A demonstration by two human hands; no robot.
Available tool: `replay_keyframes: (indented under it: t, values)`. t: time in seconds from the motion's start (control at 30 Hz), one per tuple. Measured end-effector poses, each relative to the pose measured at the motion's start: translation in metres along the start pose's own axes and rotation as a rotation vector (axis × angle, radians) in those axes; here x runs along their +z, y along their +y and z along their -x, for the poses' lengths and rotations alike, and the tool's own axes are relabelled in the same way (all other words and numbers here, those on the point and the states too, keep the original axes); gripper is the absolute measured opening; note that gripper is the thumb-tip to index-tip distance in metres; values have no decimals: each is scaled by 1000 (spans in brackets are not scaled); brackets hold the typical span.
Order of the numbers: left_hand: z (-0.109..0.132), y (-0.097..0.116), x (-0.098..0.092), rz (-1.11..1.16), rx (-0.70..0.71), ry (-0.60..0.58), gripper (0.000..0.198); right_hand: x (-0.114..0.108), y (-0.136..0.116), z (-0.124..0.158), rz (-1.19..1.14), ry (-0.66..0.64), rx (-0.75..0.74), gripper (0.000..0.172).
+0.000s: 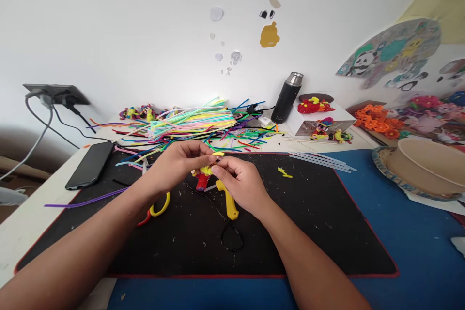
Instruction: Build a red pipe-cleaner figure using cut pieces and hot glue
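Both hands meet above the black mat [308, 232], pinching a small pipe-cleaner figure [202, 181] in yellow and red. My left hand [183, 162] grips its upper part from the left, thumb and fingers closed. From the right, my right hand [241, 179] pinches its yellow side. The fingers cover much of the figure. Just under my right hand lies a yellow glue gun [230, 206], its dark cord looping on the mat. Scissors [162, 206] with red and yellow handles lie partly hidden beneath my left forearm.
A big pile of coloured pipe cleaners [192, 126] lines the back. A phone [90, 165] lies left; purple pipe cleaners [87, 201] are near it. At the right are yellow scraps [285, 173], clear glue sticks [323, 161], a black thermos [286, 99], a white box [327, 123] and a bowl [432, 164].
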State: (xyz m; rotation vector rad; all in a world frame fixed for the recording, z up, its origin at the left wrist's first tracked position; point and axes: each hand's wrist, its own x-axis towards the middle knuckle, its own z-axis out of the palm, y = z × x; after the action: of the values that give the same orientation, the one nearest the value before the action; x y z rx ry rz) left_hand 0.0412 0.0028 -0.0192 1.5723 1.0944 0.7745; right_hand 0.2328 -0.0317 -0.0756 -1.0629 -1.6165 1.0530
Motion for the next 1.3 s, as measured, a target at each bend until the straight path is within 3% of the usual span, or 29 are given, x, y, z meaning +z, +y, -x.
replay_keyframes:
  t: [0.13, 0.37, 0.6, 0.9, 1.3]
  values:
    - [-4, -6, 1, 158, -93, -26, 35, 0, -2, 1, -12, -26, -7, 24]
    - [-6, -8, 2, 198, -149, -36, 35, -1, -2, 1, 7, -40, -27, 23]
    - [-11, -22, 11, 398, -245, -72, 38, -1, -5, 1, -47, -46, -21, 24]
    - [-8, -20, 17, 588, -214, -100, 35, -1, -9, 2, -232, -43, 68, 27]
    - [-9, -29, 12, 466, -112, -84, 44, -5, -12, -2, -384, 17, 151, 40]
